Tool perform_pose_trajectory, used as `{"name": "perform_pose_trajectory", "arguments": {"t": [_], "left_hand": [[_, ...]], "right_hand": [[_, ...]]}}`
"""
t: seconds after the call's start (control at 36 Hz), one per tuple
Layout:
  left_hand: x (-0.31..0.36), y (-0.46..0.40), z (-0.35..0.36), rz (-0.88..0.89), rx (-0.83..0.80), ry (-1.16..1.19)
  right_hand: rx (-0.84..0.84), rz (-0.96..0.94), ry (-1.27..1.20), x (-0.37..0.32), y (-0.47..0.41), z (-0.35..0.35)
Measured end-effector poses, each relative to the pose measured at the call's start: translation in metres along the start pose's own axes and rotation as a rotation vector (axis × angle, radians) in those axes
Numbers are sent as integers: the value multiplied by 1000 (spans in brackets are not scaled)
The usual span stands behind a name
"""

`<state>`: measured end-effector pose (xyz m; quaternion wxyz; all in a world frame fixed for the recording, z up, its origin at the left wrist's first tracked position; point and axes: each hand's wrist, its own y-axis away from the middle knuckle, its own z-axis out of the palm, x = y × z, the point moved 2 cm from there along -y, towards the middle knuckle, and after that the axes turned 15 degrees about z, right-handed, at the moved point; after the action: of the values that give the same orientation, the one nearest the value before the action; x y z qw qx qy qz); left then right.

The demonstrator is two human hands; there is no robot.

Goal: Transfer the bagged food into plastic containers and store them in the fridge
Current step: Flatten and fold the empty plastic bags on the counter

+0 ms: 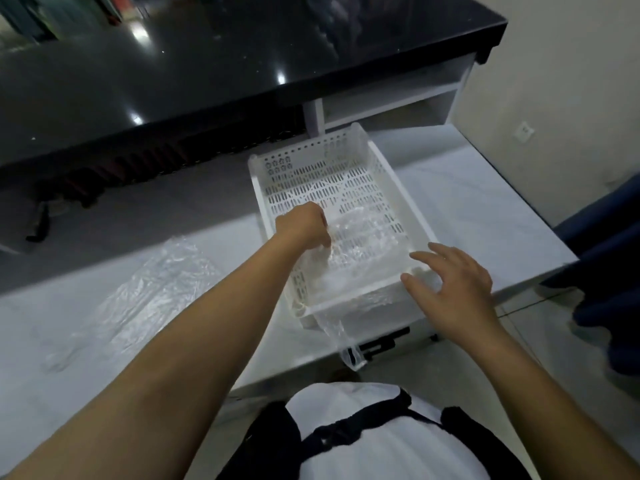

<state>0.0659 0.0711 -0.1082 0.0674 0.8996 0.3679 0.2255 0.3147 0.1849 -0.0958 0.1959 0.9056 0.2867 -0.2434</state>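
Lengthwise, basket away from person

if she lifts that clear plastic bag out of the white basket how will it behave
The clear bag looks crumpled and drapes over the basket rim, so it is probably floppy. It appears empty, so likely very light. The left hand pinches it; the glossy film may slip.

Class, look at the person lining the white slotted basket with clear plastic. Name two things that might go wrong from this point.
1. The white basket sits near the table's front edge; the right hand hovers open at its near corner, so a tug may slide it off.
2. The clear plastic bag, gripped by the left hand, trails over the near rim and hangs past the table edge; it may snag or pull out.
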Motion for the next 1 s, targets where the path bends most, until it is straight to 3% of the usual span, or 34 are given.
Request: {"name": "perform_pose_trajectory", "arguments": {"t": [0.17,0.36,0.5,0.64,0.81,1.0], "left_hand": [[-3,8,-15,51,39,141],[-16,75,-85,244,147,527],[-43,140,-127,283,209,655],[-96,199,-152,234,274,714],[-190,272,-160,41,430,778],[-272,330,-138,-305,963,852]], "right_hand": [[32,-45,-3,-20,-2,-14],[-44,-454,69,-116,-7,-50],[-189,-748,505,-234,-12,-64],[-585,-819,486,-324,2,-40],[-764,-747,246,-372,16,30],[-940,-346,-121,-387,9,125]]}}
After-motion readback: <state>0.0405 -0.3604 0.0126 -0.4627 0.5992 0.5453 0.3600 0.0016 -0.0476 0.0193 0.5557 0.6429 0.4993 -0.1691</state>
